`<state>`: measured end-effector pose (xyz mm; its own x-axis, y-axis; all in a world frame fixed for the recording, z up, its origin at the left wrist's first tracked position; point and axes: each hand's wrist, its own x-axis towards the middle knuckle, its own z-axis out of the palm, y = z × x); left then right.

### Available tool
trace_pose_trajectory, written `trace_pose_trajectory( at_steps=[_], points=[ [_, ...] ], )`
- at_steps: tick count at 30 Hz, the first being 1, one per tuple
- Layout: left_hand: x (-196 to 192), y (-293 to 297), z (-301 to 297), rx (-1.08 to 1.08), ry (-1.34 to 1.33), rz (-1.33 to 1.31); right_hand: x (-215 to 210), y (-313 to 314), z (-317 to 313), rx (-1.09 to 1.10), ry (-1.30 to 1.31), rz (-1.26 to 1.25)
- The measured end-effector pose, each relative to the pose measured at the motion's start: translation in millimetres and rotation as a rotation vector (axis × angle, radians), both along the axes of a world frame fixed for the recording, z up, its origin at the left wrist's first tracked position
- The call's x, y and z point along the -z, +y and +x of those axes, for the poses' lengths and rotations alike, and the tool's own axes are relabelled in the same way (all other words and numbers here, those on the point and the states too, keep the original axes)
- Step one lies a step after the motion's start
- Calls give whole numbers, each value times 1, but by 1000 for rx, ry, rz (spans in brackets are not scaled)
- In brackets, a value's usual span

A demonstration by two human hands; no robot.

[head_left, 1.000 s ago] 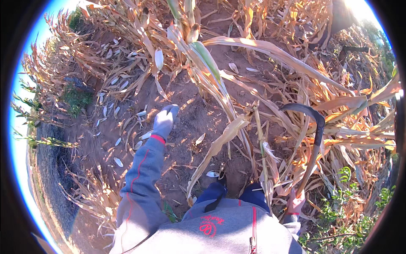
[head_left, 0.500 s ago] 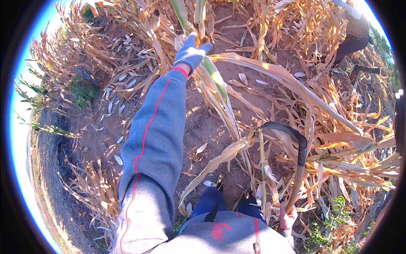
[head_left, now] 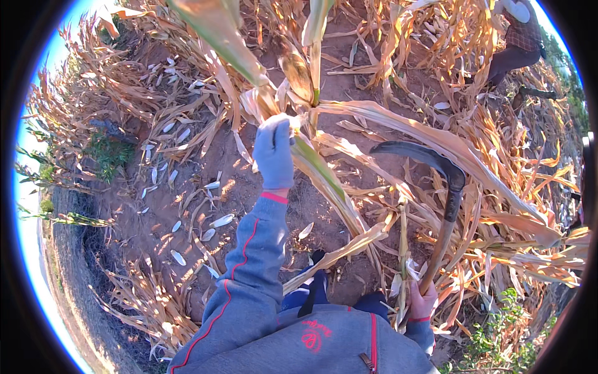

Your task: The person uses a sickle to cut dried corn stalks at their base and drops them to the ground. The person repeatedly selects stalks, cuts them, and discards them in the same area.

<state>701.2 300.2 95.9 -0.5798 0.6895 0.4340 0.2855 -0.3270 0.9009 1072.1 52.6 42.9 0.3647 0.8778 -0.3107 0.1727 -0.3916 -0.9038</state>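
Note:
My left hand [head_left: 274, 153], in a grey-blue glove, is closed on a dry corn stalk [head_left: 327, 177] just below an ear of corn [head_left: 295, 73]. Brown silk and pale husk show on the ear, above my fingers. Long leaves, partly green, spread from the stalk. Low on the right, my bare right hand [head_left: 423, 300] grips the wooden handle of a sickle [head_left: 440, 249]. Its dark curved blade [head_left: 418, 151] points left, over the dry leaves and apart from my left hand.
Dry corn plants [head_left: 498, 162] crowd the right side and the far edge. Pale husks [head_left: 178, 257] lie scattered on the brown soil [head_left: 249, 187]. Another person [head_left: 516, 53] bends among the plants at the far right. Green weeds [head_left: 498, 324] grow near my right side.
My left hand has drawn back toward me and closed on the stalk; its fingers were apart before. The corn top has come nearer. The sickle has shifted slightly up and right.

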Motion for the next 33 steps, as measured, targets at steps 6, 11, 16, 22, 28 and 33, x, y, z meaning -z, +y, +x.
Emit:
trace_pose_trajectory(
  at_steps=[6,11,16,22,28,33],
  points=[
    [20,-5,-86,-461,399,-182,-4,53,-52,-164,152,83],
    [68,-21,-80,-370,545,-791,1,86,-88,-292,71,64],
    [166,-45,-62,-130,450,-993,18,133,-119,-419,-37,194],
    [125,-58,-56,-203,250,-921,-87,201,-185,-427,217,494],
    [108,-56,-50,-108,-54,-935,115,180,-116,-491,-789,-98],
    [218,-120,-89,-228,483,-715,136,105,-83,-551,-793,-266]
  ],
)
